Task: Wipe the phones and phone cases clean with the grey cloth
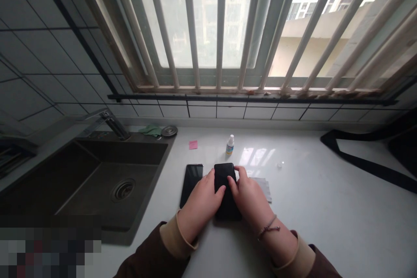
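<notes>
Both of my hands grip a black phone (227, 202) by its two long sides, low over the white counter. My left hand (205, 193) has its fingers along the left edge and its thumb on the face. On the other side, my right hand (246, 189) wraps the right edge, thumb near the top. A second dark phone (192, 180) lies flat just left of my left hand. Partly hidden behind my right hand is a folded grey cloth (264, 189). Beyond the held phone stands a small white bottle (230, 145) with a blue and yellow label.
To the left is a dark sink (130, 178) with a faucet (114, 124); a drain cover (169, 131) and green cloth (151, 130) lie behind it. A pink note (193, 144) and a small clear piece (280, 165) rest on the counter (325, 217). A black strap (361, 158) lies right.
</notes>
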Tool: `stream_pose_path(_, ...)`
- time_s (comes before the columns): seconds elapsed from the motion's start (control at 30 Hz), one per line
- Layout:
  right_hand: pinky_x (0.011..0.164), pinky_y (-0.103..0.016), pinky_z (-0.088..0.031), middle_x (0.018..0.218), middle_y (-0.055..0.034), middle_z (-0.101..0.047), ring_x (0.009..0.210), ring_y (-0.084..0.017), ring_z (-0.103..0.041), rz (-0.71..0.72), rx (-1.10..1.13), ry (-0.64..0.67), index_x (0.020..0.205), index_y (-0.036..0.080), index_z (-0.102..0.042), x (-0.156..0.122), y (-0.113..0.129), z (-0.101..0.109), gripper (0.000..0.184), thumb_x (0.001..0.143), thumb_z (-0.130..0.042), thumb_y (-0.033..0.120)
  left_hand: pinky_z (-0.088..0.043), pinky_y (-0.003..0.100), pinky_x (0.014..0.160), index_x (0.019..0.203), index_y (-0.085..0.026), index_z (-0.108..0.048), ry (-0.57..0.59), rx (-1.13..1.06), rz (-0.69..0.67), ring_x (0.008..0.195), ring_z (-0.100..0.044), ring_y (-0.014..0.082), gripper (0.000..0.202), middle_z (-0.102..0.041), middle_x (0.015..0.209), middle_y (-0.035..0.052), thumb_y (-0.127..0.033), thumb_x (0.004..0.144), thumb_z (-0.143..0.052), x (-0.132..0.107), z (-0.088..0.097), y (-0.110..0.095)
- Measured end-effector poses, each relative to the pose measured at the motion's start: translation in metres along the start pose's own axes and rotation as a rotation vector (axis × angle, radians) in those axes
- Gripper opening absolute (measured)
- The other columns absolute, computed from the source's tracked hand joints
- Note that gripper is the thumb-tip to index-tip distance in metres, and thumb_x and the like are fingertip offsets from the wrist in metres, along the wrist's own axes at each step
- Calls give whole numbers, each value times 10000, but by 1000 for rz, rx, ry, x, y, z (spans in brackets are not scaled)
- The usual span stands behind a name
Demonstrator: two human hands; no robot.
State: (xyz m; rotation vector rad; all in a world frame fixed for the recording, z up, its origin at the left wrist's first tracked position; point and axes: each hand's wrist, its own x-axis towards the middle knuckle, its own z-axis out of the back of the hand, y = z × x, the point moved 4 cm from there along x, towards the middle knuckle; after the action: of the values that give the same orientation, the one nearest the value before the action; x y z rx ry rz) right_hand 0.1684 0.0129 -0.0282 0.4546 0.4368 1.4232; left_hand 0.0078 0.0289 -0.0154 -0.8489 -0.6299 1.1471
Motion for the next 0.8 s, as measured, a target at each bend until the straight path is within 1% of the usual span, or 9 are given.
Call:
stream_pose_path(0.1, 668, -311, -478, 943, -135, -809, 865, -304, -801, -2, -80, 23, 1374, 167, -538, 1, 2, -1, 303, 1118, -496, 323, -532, 418, 969, 1297, -220, -695, -22, 57, 21, 1110, -704, 327, 400, -756, 1191, 136, -253, 900, -660, -1, -2, -1)
stream_pose_path(0.23, 678, -325, -503, 949, -152, -814, 869, -315, -807, -5, -111, 38, 1381, 150, -530, 3, 2, -4, 313, 1124, -479, 323, -513, 448, 1057, 1352, -215, -672, -60, 111, 26, 1204, -672, 348, 452, -723, 1269, 157, -246, 900, -659, -2, -6, 2)
stream_pose_path(0.3, 684, -328, -510, 958, -153, -815, 874, -316, -809, 3, -117, 32, 1385, 149, -527, 3, 2, -4, 315, 1125, -476, 320, -499, 461, 1096, 1376, -200, -652, -66, 143, 39, 1226, -662, 352, 468, -691, 1305, 173, -247, 910, -656, -2, -8, 4)
stream_pose_path(0.4, 692, -322, -518, 969, -151, -817, 887, -312, -811, 25, -114, 27, 1391, 155, -522, 4, 2, -4, 321, 1124, -483, 330, -498, 470, 1115, 1364, -145, -638, -54, 202, 62, 1191, -672, 343, 443, -620, 1344, 210, -240, 931, -632, -3, -11, 8)
stream_pose_path(0.47, 697, -316, -521, 974, -150, -818, 893, -304, -812, 35, -106, 25, 1391, 161, -520, 4, 2, -4, 322, 1122, -493, 335, -509, 464, 1105, 1347, -122, -633, -38, 226, 67, 1166, -677, 332, 420, -585, 1349, 218, -234, 943, -616, -3, -12, 9)
stream_pose_path(0.6, 704, -317, -529, 969, -156, -816, 889, -300, -815, 19, -139, 29, 1391, 159, -520, 4, 3, -4, 328, 1123, -494, 346, -528, 437, 1074, 1379, -138, -607, -29, 238, 67, 1156, -673, 311, 438, -575, 1328, 188, -220, 949, -607, -3, -13, 9)
stream_pose_path(0.7, 699, -333, -537, 952, -162, -811, 888, -318, -817, -4, -203, 55, 1374, 148, -534, 4, 4, -4, 326, 1122, -489, 351, -506, 435, 1116, 1418, -105, -579, -32, 281, 56, 1184, -656, 312, 478, -561, 1321, 196, -187, 947, -604, -3, -14, 8)
stream_pose_path(0.8, 692, -344, -538, 948, -166, -805, 889, -330, -818, -8, -233, 75, 1363, 140, -541, 4, 5, -6, 326, 1127, -473, 354, -495, 435, 1139, 1412, -87, -580, -37, 310, 42, 1192, -649, 310, 473, -558, 1305, 196, -167, 946, -605, -4, -15, 8)
